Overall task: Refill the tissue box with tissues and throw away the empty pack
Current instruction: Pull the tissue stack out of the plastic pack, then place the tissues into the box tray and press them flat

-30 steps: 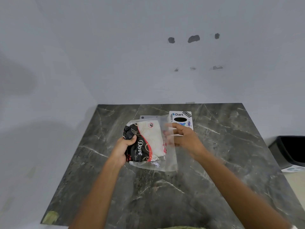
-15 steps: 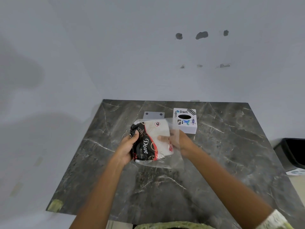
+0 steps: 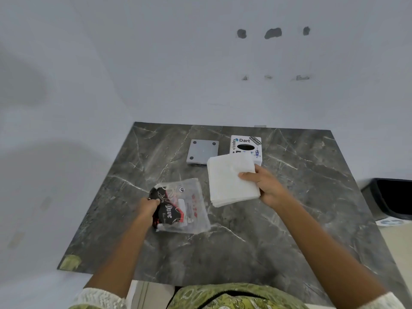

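White tissue stack (image 3: pixel 231 179), thick and square, is clamped at its right edge by my right hand (image 3: pixel 267 188), thumb on top, above the dark marble table (image 3: pixel 289 230). It overlaps the front of the tissue box (image 3: pixel 245 146). My left hand (image 3: pixel 148 208) pinches the limp, clear plastic pack (image 3: pixel 182 208), seemingly empty, flat on the table. A grey plate (image 3: pixel 202 151) lies beside the box.

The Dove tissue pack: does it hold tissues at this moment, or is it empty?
Empty. The pack lies flat and see-through in the left hand, while the white tissue stack is outside it, gripped by the right hand.
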